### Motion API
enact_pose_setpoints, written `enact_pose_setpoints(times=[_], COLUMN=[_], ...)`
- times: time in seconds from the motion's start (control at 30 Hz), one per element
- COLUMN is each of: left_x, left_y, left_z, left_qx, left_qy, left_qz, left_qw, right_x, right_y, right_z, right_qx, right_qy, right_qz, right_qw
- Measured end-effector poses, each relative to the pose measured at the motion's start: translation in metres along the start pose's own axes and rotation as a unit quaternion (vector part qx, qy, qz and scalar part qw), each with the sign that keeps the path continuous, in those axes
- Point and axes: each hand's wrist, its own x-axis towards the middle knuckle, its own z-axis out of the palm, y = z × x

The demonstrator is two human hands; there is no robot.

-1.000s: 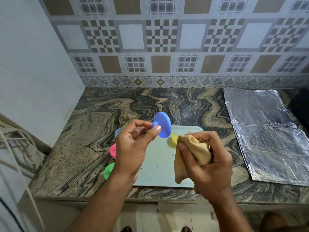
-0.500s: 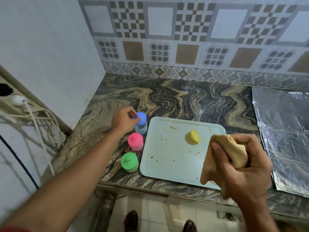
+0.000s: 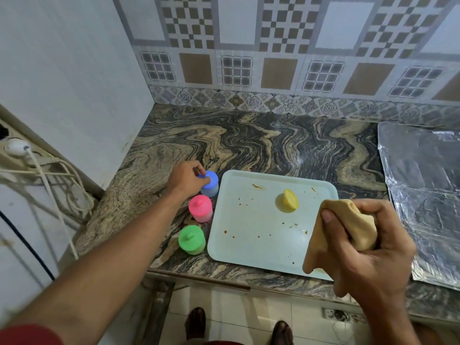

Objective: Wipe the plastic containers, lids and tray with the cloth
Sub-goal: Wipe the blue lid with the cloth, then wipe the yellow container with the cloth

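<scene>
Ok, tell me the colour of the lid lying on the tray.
Yellow: the lid on the tray, clearest in the head view.

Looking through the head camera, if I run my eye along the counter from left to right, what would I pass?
Green-lidded container → pale tray with brown specks → yellow lid lying on the tray → tan cloth bunched in the right hand → crinkled foil sheet.

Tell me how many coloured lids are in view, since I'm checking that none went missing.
4. The blue lid, pink lid and green lid sit on containers left of the tray; the yellow lid lies on the tray. Others may be hidden.
</scene>
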Motion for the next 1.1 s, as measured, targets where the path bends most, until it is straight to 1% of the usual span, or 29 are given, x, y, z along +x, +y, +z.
enact_pose_setpoints(times=[0.1, 0.27, 0.4, 0.5, 0.57, 0.63, 0.67, 0.7, 0.73, 0.8, 0.87, 0.93, 1.0, 1.1], left_x=[-0.003, -0.007, -0.009, -0.01, -0.011, -0.018, -0.025, -0.035, -0.046, -0.073, -0.099, -0.119, -0.132, -0.141], left_y=[-0.004, -0.005, -0.003, -0.001, 0.003, 0.017, 0.027, 0.043, 0.057, 0.086, 0.11, 0.131, 0.15, 0.167], left_z=[0.0, 0.002, 0.007, 0.006, 0.004, 0.006, 0.009, 0.017, 0.023, 0.043, 0.066, 0.09, 0.113, 0.142], left_qx=[-0.008, -0.008, 0.017, 0.055, 0.062, 0.012, -0.016, -0.039, -0.056, -0.077, -0.076, -0.056, -0.01, 0.077], left_qy=[0.001, 0.008, 0.021, 0.017, 0.054, 0.105, 0.118, 0.112, 0.092, 0.012, -0.07, -0.142, -0.203, -0.273], left_qz=[-0.011, 0.0, 0.009, 0.023, 0.055, 0.106, 0.134, 0.16, 0.182, 0.248, 0.32, 0.363, 0.384, 0.385], left_qw=[1.0, 1.0, 1.0, 0.998, 0.995, 0.989, 0.984, 0.98, 0.977, 0.966, 0.942, 0.919, 0.901, 0.878], right_x=[0.0, 0.002, 0.005, 0.008, 0.009, 0.009, 0.009, 0.007, 0.006, 0.002, -0.003, -0.01, -0.018, -0.028], right_y=[0.001, 0.002, 0.003, 0.005, 0.005, 0.007, 0.01, 0.011, 0.014, 0.018, 0.021, 0.023, 0.025, 0.027], right_z=[0.0, -0.003, -0.012, -0.027, -0.04, -0.055, -0.063, -0.073, -0.08, -0.096, -0.105, -0.113, -0.119, -0.126], right_qx=[0.005, 0.001, -0.011, -0.01, -0.004, -0.006, -0.01, -0.018, -0.024, -0.034, -0.034, -0.038, -0.048, -0.051], right_qy=[-0.002, -0.003, 0.01, 0.034, 0.054, 0.078, 0.088, 0.101, 0.114, 0.138, 0.157, 0.171, 0.178, 0.186], right_qz=[0.006, 0.003, 0.0, 0.008, 0.01, 0.008, 0.008, 0.011, 0.013, 0.02, 0.031, 0.037, 0.042, 0.063], right_qw=[1.0, 1.0, 1.0, 0.999, 0.998, 0.997, 0.996, 0.995, 0.993, 0.99, 0.986, 0.984, 0.982, 0.979])
